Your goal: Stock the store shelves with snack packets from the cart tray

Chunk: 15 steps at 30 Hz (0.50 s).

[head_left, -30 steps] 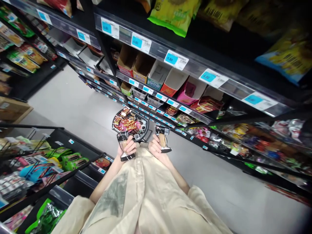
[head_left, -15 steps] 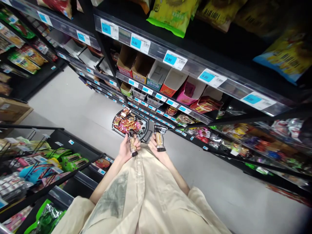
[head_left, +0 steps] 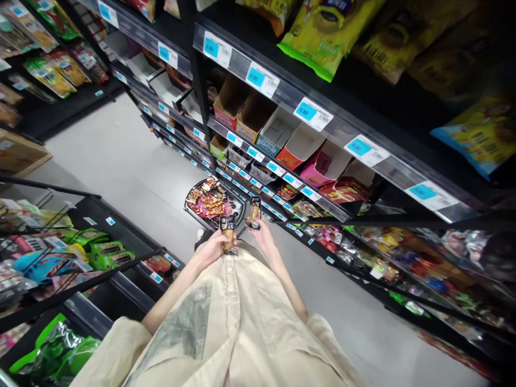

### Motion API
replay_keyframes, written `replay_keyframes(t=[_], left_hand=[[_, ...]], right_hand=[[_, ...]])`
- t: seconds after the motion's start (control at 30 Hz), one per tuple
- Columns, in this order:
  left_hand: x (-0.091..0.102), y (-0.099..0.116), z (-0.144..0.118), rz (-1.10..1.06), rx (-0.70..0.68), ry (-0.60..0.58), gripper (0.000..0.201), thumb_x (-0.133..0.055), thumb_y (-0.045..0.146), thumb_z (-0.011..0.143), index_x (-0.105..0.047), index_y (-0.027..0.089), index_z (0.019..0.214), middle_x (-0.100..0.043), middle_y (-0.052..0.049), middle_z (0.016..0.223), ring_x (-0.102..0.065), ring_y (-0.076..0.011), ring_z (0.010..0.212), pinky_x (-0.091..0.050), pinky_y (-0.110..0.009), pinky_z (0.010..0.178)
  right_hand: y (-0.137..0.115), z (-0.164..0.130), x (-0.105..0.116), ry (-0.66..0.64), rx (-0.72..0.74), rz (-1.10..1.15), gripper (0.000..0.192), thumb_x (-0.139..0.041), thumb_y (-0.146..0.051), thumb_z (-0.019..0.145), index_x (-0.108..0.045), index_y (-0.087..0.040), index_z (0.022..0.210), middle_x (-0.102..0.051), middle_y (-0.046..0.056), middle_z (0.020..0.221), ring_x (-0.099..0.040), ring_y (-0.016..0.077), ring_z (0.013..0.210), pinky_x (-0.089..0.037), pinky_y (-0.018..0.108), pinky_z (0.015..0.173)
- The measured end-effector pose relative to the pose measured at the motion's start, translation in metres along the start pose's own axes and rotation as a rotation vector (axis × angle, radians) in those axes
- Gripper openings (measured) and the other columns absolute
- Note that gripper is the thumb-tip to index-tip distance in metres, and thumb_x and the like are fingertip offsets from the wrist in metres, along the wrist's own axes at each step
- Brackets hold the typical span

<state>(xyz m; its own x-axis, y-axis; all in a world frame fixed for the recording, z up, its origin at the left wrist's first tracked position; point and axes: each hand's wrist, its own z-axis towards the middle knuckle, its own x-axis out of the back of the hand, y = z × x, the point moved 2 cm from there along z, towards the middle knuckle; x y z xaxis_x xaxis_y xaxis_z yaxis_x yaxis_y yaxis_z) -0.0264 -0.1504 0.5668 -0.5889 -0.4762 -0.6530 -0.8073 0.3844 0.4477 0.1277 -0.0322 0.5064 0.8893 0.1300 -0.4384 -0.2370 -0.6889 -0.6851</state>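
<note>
Head view: left hand [head_left: 213, 248] grips a snack pack [head_left: 228, 234], right hand [head_left: 264, 235] grips another pack [head_left: 253, 212], both just above the basket [head_left: 193, 209].

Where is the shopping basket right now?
In the head view the basket sits on the floor just beyond the left hand and right hand, beside the bottom shelf of the right-hand rack.

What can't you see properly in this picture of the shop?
Head view, the only one:
- Print on the snack packet in the left hand: too small to read.
- Packet in the right hand: fingers cover its lower end.
- Goods in the basket on the floor: too small to name.
- Price tags on the shelf rail: digits blurred.
- Yellow bags on top: cut off by the upper edge.
</note>
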Motion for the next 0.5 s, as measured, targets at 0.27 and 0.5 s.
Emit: replay_keyframes(t=[0.27, 0.5], left_hand=[[0.018, -0.008, -0.01, -0.045, -0.115, 0.13, 0.032, -0.079, 0.013, 0.064, -0.063, 0.016, 0.091, -0.07, -0.006, 0.093, -0.068, -0.0175, 0.076, -0.057, -0.031, 0.07], [0.047, -0.02, -0.032, -0.232, -0.26, 0.232, 0.033, -0.078, 0.012, 0.065, -0.063, 0.015, 0.094, -0.071, -0.006, 0.091, -0.069, -0.0186, 0.075, -0.058, -0.032, 0.07]], right_hand=[[-0.051, 0.121, 0.01, 0.222, 0.184, -0.176, 0.029, -0.078, -0.029, 0.078, -0.063, -0.019, 0.101, -0.072, 0.001, 0.089, -0.064, 0.0108, 0.069, -0.054, 0.023, 0.063], [-0.099, 0.192, -0.003, 0.409, 0.221, -0.418, 0.013, -0.069, -0.023, 0.092, -0.059, -0.015, 0.094, -0.068, 0.001, 0.083, -0.063, 0.01, 0.069, -0.055, 0.023, 0.065]])
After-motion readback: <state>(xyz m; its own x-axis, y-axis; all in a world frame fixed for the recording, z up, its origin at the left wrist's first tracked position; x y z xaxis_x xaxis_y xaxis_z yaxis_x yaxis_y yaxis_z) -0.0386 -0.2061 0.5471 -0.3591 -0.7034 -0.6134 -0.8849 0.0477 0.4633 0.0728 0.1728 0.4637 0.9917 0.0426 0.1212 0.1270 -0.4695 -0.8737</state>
